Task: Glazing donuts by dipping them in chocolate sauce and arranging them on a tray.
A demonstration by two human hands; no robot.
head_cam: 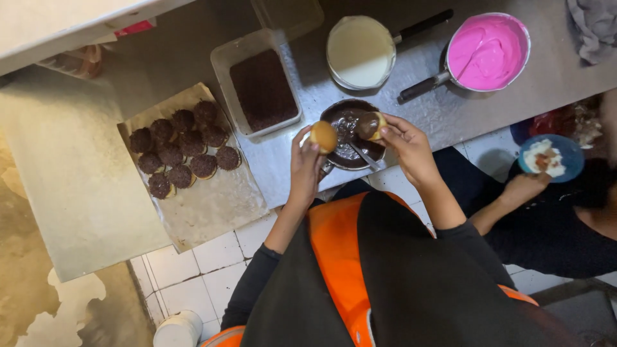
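Observation:
My left hand holds a plain golden bun by its edge, just left of a dark bowl of melted chocolate. Over that bowl, my right hand grips a second bun whose top is coated in chocolate. A spoon rests in the bowl under my right hand. Several buns covered in chocolate sprinkles lie on brown paper to the left. A clear rectangular tub of chocolate sprinkles stands between the paper and the bowl.
A pan of white icing and a pan of pink icing stand at the back of the metal counter. At right another person's hand holds a blue plate. A grey cloth lies top right.

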